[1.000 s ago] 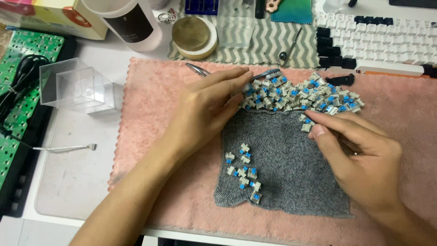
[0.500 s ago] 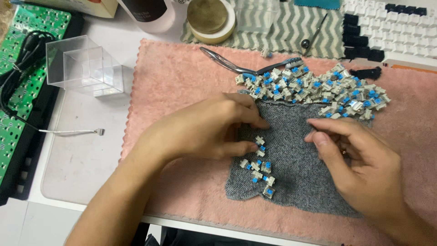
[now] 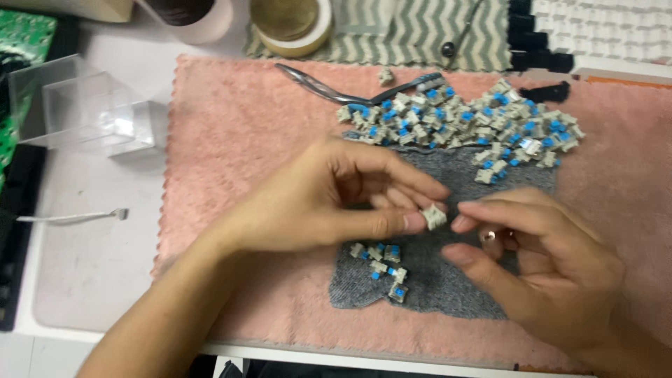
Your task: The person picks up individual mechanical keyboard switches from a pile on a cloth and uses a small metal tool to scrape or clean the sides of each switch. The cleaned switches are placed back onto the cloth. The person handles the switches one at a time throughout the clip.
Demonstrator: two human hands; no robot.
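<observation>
Both hands had drawn together above the grey cloth [image 3: 448, 280]; the left hand [image 3: 336, 199] pinched one keyboard switch [image 3: 435, 217] between thumb and fingers, the right hand [image 3: 539, 266] loosely curled just beside it.

Hobby electronics workstation, keyboard assembly. Evidence: white desk [image 3: 91, 280] covered by pink towel [image 3: 238, 133]; heap of blue-stemmed key switches [image 3: 462, 122]; green circuit board [image 3: 21, 42] at left; keyboard [image 3: 602, 28] at top right; metal pliers [image 3: 315, 85]; clear plastic box [image 3: 91, 112].
</observation>
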